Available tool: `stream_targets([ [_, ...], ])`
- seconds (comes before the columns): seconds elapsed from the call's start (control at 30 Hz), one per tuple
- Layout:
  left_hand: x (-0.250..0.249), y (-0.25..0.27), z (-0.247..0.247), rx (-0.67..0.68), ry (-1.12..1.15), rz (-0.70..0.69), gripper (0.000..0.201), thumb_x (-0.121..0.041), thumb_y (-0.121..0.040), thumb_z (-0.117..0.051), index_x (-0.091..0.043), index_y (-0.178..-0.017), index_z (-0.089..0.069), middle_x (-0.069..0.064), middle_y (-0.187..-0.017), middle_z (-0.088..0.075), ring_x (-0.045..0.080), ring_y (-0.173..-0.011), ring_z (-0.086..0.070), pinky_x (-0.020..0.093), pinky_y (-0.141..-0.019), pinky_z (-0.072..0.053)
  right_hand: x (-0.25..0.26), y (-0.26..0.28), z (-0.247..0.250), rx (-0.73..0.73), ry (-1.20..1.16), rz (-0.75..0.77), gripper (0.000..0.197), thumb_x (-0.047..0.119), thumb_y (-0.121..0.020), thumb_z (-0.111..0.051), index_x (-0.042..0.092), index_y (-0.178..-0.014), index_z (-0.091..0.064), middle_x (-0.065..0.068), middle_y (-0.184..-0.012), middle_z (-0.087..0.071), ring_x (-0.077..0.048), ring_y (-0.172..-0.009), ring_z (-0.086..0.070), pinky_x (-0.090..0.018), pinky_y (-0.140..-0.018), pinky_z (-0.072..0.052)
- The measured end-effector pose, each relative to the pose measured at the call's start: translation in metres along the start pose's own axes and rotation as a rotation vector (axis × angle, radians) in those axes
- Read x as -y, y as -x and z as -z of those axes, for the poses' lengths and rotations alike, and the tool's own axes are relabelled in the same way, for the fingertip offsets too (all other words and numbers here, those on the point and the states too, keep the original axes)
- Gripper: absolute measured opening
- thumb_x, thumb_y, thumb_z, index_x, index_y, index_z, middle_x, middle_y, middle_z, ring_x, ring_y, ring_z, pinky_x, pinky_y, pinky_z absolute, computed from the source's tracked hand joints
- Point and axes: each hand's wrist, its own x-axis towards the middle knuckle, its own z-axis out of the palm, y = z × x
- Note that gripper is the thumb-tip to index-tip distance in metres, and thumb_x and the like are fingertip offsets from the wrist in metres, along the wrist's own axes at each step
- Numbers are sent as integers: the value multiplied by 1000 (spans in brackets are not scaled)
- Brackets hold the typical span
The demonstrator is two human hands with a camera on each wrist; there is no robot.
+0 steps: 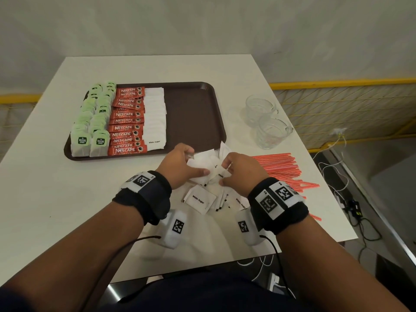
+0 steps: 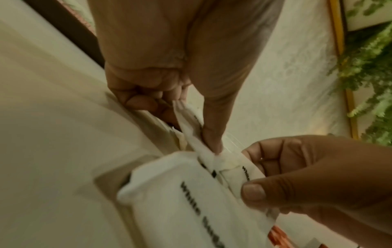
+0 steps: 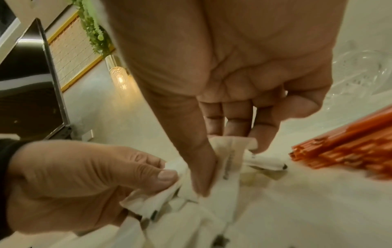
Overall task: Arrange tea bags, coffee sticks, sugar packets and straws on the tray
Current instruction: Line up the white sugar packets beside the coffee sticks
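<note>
White table (image 1: 56, 199) is carrying everything, and a brown tray (image 1: 193, 113) is lying on its far left part. On the tray, green tea bags (image 1: 94, 122) are filling the left side, red coffee sticks (image 1: 128, 122) are lying beside them, and a column of white sugar packets (image 1: 155, 118) is coming next; the right half of the tray is showing bare brown. Two glass cups (image 1: 267, 122) are standing to the right of the tray, and orange straws (image 1: 281, 167) are lying on the table near them. A loose pile of sugar packets (image 1: 200, 199) is lying near the table's front edge. The left hand (image 1: 180, 167) and the right hand (image 1: 238, 172) are both pinching packets above this pile, with thumbs pressing against curled fingers.
</note>
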Motion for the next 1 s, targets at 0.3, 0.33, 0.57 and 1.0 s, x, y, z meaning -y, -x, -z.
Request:
stream_targets([
  [0.3,5,4,12,64,-16,-74,36,-37,-80,-78,-11,-97,-61,5,-94,-67,23,-87,-64,41,-77,-53,-8,-9,15,-35,-181,31,9,14,-87,-62,17,-95,-60,3,-79,-58,-16,-69,-59,-27,-57,-48],
  [0.33,5,6,14,80,-16,-70,36,-37,-82,-76,-11,-99,-60,6,-96,-66,24,-88,-64,44,-80,-53,-9,-9,17,-30,-230,18,9,14,-88,-61,16,-96,-58,-1,-82,-61,-20,-70,-64,-34,-61,-56],
  [0.57,15,10,34,67,168,4,32,-30,-89,-69,-18,-114,-52,1,-108,-64,19,-96,-64,41,-86,-57,2,-13,25,4,-432,55,11,16,-92,-62,14,-103,-58,-15,-94,-69,-19,-64,-71,-28,-57,-53],
  [1.0,31,20,78,105,1058,140,42,-4,-94,-60,-17,-132,-48,6,-128,-63,27,-106,-69,44,-81,-59,79,-49,0,45,-492,226,20,17,-79,-79,7,-92,-67,-12,-86,-72,-12,-65,-61,-21,-55,-51],
])
